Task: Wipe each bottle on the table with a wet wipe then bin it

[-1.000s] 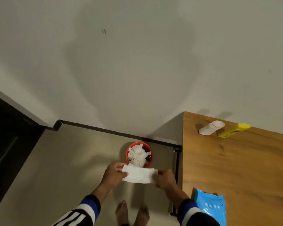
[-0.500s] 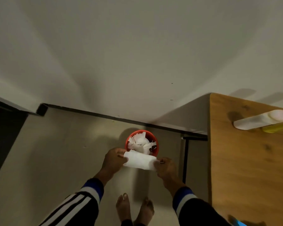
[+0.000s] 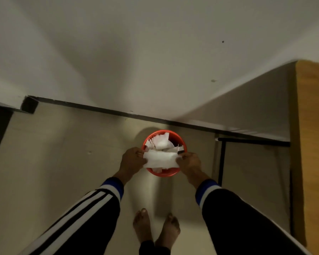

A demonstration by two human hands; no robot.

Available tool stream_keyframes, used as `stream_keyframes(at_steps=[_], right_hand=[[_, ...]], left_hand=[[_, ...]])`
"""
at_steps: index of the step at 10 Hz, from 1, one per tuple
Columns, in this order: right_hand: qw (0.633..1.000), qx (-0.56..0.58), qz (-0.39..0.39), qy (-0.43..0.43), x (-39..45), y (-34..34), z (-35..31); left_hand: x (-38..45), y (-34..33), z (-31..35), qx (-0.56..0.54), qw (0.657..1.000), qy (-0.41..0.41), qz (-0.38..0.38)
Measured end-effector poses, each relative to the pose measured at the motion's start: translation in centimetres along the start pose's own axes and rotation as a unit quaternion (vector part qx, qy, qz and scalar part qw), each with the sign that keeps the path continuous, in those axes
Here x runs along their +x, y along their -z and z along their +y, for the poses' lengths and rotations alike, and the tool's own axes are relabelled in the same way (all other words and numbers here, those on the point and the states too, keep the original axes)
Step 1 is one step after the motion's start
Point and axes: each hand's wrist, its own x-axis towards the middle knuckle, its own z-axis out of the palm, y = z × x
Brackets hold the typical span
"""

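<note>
Centre of the head view, slightly below middle: wet wipe stretched flat between both hands, directly over the red bin. Wipe covers the near half of the bin opening; whether it touches the rim, can't tell.

Left hand sits at the wipe's left edge, fingers closed, pinching that edge. Right hand sits at the wipe's right edge, fingers likewise clamped on it. Hands are apart, one on each side of the bin, wipe spanning the gap between them.

Bin stands on the pale floor, close to the dark skirting strip that runs along the base of the wall. Crumpled white wipes already fill its far half, piled up to about rim level. A small dark item shows at the bin's right inner edge, too small to identify.

Lower frame: both forearms come in from the bottom corners, dark sleeves with blue-and-white cuffs; left sleeve has white stripes down it, right sleeve is mostly plain dark. Bare feet are at bottom centre, side by side, just short of the bin.

Right edge of frame: wooden table, only its left end visible, top bare in the part shown. Black metal table frame runs beneath it, leg dropping to the floor right of the bin, well clear of the right hand.
</note>
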Motion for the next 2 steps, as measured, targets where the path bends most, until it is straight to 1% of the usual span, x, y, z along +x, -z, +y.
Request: stream_keyframes(at_steps=[2], right_hand=[[1.000, 0.003, -0.010, -0.019, 2.04, -1.18, 0.47]], left_hand=[[1.95, -1.22, -0.59, -0.018, 0.999, 0.018, 0.027]])
